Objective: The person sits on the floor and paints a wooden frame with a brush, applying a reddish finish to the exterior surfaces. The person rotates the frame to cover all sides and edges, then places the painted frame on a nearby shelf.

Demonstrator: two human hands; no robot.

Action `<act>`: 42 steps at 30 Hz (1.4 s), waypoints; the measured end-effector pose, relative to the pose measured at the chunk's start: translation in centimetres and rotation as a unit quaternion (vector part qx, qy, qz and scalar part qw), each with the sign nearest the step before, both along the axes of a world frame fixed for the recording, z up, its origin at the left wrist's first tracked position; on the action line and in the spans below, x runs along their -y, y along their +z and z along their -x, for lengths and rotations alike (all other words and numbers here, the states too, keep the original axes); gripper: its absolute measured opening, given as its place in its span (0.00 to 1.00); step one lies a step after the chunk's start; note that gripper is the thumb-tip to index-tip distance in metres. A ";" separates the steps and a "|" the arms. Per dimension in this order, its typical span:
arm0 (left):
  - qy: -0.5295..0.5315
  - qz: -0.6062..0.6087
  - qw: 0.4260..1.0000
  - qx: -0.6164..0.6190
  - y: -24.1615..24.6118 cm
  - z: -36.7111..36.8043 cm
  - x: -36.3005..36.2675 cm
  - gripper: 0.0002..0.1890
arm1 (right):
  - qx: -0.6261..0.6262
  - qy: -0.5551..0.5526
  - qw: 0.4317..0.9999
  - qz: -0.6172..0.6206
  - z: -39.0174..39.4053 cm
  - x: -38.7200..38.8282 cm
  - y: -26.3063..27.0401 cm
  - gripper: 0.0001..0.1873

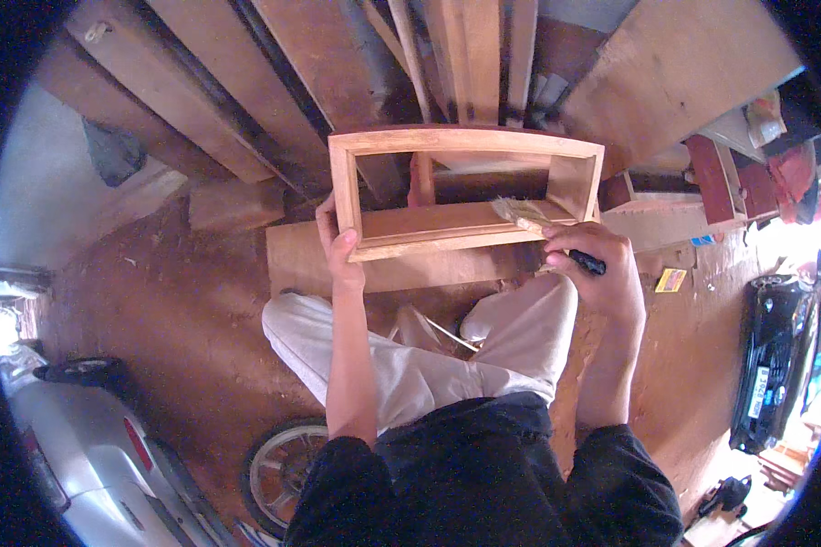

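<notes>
A rectangular wooden box frame (465, 140), open at the front, is held up before my knees. My left hand (342, 249) grips its lower left corner, with the thumb on the front edge and the fingers behind. In my right hand (598, 263) is a paintbrush (522, 215) with pale bristles and a black handle end. The bristles point left and overlap the lower inside board of the frame; whether they touch it I cannot tell. Beneath the frame lies a wooden board (301, 263), partly covered by it.
Long wooden planks (212, 102) lean ahead, and a broad wooden panel (684, 89) stands at the right. A small yellow box (670, 280) lies on the brown floor. Behind my left side are a spoked wheel (267, 472) and a silver vehicle (102, 465). A black car (770, 349) is far right.
</notes>
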State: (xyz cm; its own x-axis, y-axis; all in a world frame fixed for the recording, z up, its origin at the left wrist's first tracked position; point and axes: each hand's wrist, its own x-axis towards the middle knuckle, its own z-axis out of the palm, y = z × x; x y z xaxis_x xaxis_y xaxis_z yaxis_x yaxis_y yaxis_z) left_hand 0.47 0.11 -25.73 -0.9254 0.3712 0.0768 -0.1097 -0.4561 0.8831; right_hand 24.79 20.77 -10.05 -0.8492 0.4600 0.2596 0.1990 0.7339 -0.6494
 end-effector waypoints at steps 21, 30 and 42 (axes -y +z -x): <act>0.008 0.035 0.999 0.006 1.4 -0.6 -0.6 0.42 | -0.247 -0.323 0.912 0.055 -0.6 -2.1 -4.5 0.10; 0.012 0.076 0.997 -0.010 1.6 0.0 -0.4 0.42 | -0.108 -0.312 0.944 0.017 3.5 -3.2 -6.9 0.09; 0.000 0.086 0.996 -0.015 1.9 0.0 -0.5 0.39 | -0.078 -0.362 0.926 0.074 3.2 -5.4 -5.8 0.12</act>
State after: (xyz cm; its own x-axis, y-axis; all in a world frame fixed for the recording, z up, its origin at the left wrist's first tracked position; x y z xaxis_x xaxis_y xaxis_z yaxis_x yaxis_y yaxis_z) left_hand 0.51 0.59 -23.80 -0.9239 0.3806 0.0400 -0.0817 -0.2984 0.9509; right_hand 21.59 26.20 -15.86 -0.2627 0.9340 0.2421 0.4994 0.3463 -0.7941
